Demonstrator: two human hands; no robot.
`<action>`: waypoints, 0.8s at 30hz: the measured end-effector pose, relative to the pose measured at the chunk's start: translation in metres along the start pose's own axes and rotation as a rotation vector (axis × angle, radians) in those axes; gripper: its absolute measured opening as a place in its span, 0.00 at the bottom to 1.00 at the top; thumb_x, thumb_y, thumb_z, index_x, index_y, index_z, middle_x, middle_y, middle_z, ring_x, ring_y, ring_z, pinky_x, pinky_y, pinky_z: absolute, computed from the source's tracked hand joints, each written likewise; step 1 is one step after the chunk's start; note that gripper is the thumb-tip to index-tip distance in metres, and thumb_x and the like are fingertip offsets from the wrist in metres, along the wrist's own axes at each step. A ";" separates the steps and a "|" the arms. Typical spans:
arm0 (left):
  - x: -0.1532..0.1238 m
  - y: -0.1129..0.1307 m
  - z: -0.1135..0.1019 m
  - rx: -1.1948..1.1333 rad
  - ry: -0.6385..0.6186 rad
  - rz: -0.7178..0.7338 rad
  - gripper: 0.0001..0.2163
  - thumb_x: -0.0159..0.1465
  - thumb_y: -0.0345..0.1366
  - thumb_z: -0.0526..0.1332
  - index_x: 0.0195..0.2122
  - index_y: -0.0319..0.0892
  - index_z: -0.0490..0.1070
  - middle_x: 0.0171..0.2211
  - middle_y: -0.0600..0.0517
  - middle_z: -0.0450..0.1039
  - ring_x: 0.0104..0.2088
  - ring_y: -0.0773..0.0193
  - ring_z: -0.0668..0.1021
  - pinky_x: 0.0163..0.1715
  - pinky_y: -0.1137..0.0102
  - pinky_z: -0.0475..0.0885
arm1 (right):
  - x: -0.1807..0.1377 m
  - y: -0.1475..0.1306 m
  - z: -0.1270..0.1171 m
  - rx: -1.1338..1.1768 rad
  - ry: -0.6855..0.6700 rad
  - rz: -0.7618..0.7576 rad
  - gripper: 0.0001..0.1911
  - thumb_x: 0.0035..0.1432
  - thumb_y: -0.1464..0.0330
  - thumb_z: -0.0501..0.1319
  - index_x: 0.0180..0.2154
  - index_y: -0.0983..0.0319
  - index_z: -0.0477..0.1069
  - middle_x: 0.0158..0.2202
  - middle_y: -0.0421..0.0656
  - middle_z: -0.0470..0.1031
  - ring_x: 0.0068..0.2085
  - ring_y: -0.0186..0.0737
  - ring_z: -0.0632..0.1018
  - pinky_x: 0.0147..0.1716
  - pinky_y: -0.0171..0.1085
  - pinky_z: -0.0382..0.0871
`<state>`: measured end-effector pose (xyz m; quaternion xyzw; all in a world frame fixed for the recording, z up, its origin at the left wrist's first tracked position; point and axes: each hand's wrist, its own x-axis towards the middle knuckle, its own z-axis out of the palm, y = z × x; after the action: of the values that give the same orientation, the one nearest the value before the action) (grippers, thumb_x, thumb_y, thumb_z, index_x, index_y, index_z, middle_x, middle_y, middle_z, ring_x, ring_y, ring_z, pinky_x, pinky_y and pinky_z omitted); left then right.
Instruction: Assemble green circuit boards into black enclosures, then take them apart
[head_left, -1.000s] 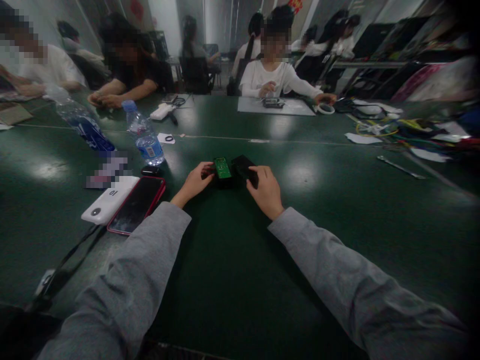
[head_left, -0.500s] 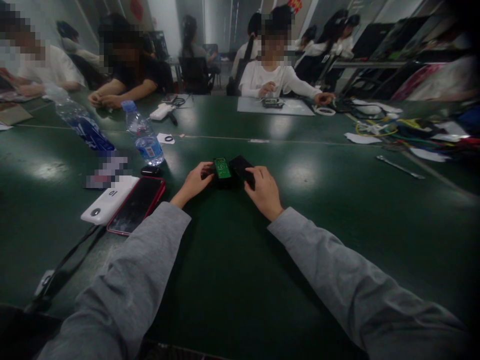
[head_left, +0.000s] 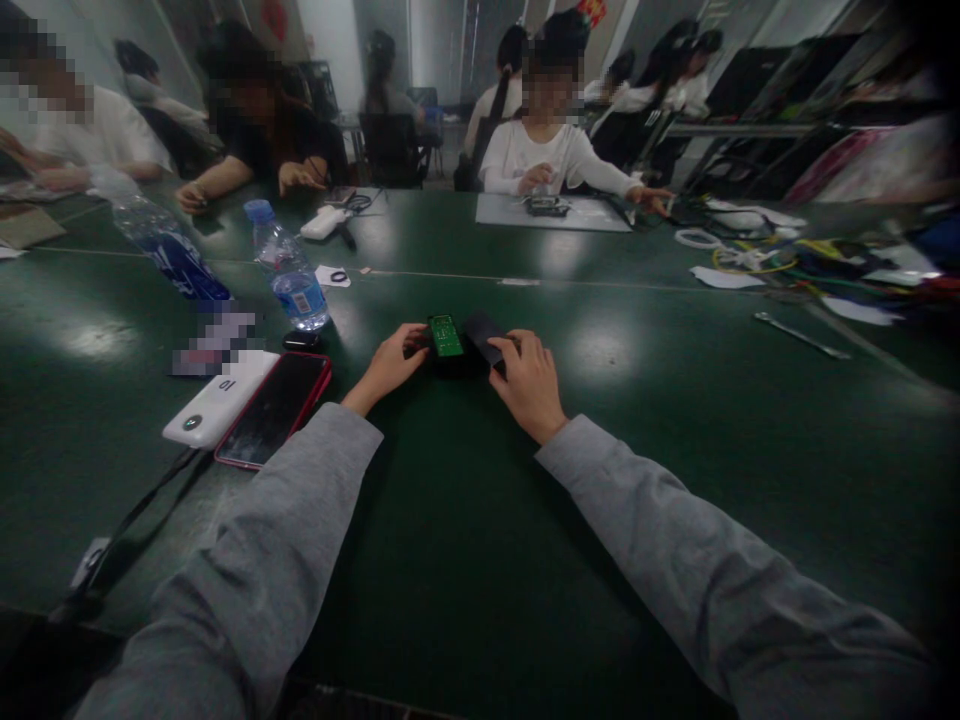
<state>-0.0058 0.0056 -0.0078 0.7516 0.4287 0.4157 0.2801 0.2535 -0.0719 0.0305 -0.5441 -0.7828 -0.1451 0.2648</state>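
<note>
Hard to make out in shadow: the walls of a small black box point(head_left: 450, 367) around a green circuit board point(head_left: 448, 336), set on the surface point(head_left: 450, 560) well in from the near edge. Rests the left hand point(head_left: 391, 362), half-curled, at the box's left side, fingertips partly hidden; cannot tell gripping from merely lying alongside. Pinches a flat black piece point(head_left: 482, 328) between thumb and fingers of the right hand point(head_left: 531, 380), tilted just right of the box; cannot tell touching from apart. Both grey sleeves point(head_left: 259, 545) cut off below, with a wide stretch of surface between, reaching back to the near edge. Left of the hands, a phone point(head_left: 276, 405) and a bottle point(head_left: 300, 295); well off toward the dim right edge, a wrench point(head_left: 801, 336) and blurred cables point(head_left: 757, 255).
</note>
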 end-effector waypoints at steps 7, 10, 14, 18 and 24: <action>0.000 0.001 0.000 -0.004 0.001 0.003 0.19 0.64 0.33 0.64 0.57 0.43 0.67 0.48 0.44 0.76 0.49 0.56 0.79 0.52 0.56 0.74 | 0.001 -0.002 -0.005 -0.032 -0.025 -0.033 0.23 0.58 0.76 0.60 0.55 0.64 0.67 0.54 0.55 0.65 0.53 0.55 0.69 0.47 0.48 0.66; 0.000 0.001 -0.001 -0.005 -0.001 -0.003 0.19 0.64 0.33 0.64 0.57 0.44 0.67 0.49 0.44 0.76 0.50 0.56 0.79 0.52 0.56 0.74 | 0.001 -0.002 -0.006 -0.029 -0.051 -0.049 0.23 0.58 0.76 0.60 0.56 0.64 0.66 0.55 0.56 0.64 0.53 0.56 0.68 0.47 0.48 0.65; 0.000 0.002 -0.001 0.007 -0.001 -0.011 0.20 0.64 0.33 0.64 0.57 0.43 0.67 0.49 0.44 0.76 0.49 0.56 0.79 0.52 0.56 0.74 | 0.000 -0.001 -0.005 -0.032 -0.062 -0.077 0.24 0.58 0.77 0.61 0.56 0.64 0.66 0.56 0.57 0.63 0.55 0.57 0.68 0.48 0.49 0.66; 0.000 0.004 -0.001 0.005 -0.006 -0.010 0.20 0.64 0.33 0.64 0.57 0.42 0.66 0.49 0.44 0.76 0.50 0.56 0.79 0.52 0.56 0.74 | 0.000 -0.001 -0.004 -0.033 -0.056 -0.085 0.24 0.57 0.77 0.61 0.56 0.64 0.66 0.56 0.57 0.63 0.55 0.57 0.68 0.48 0.50 0.66; -0.001 0.002 -0.001 0.001 -0.005 0.003 0.20 0.65 0.34 0.64 0.57 0.44 0.66 0.49 0.44 0.76 0.50 0.56 0.79 0.52 0.55 0.73 | 0.000 -0.001 -0.004 -0.003 -0.052 -0.093 0.23 0.60 0.75 0.59 0.57 0.62 0.65 0.57 0.57 0.63 0.55 0.58 0.68 0.48 0.52 0.67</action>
<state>-0.0065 0.0040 -0.0060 0.7533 0.4272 0.4142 0.2803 0.2540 -0.0742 0.0333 -0.5110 -0.8138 -0.1442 0.2363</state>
